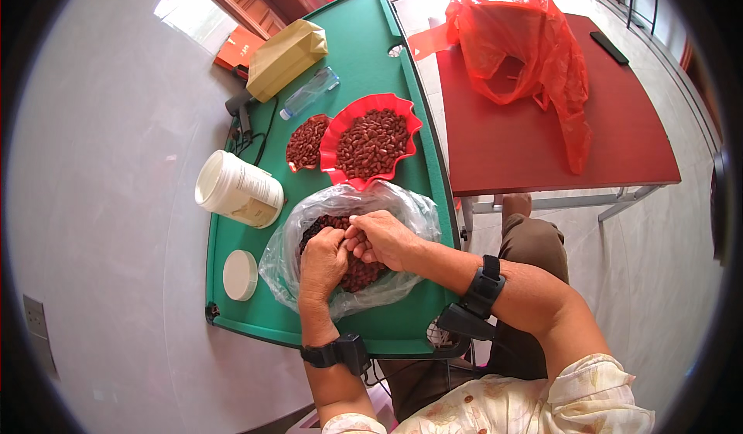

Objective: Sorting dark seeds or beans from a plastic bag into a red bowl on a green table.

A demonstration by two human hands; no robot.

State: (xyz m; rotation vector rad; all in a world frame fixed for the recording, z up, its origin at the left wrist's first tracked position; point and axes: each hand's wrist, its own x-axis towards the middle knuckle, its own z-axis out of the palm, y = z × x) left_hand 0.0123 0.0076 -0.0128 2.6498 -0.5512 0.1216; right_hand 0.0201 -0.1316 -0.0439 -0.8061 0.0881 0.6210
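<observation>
My left hand (325, 260) and my right hand (380, 239) meet at the fingertips over an open clear plastic bag (284, 260). The fingers are bent together; whether anything small lies between them is too hidden to tell. Dark red beans (361, 277) fill the middle of the bag, with darker, nearly black pieces at its upper left. Just beyond the bag stands a red wavy-rimmed bowl (329, 144) of red beans. A smaller dish (292, 166) of such beans touches its left side.
On the green pool table (371, 33) are a white tub (241, 189), a white lid (240, 275), a plastic bottle (310, 93), a yellow paper bag (284, 57) and a hair dryer (241, 109). A red plastic bag (522, 45) covers part of the red table (615, 138) at right.
</observation>
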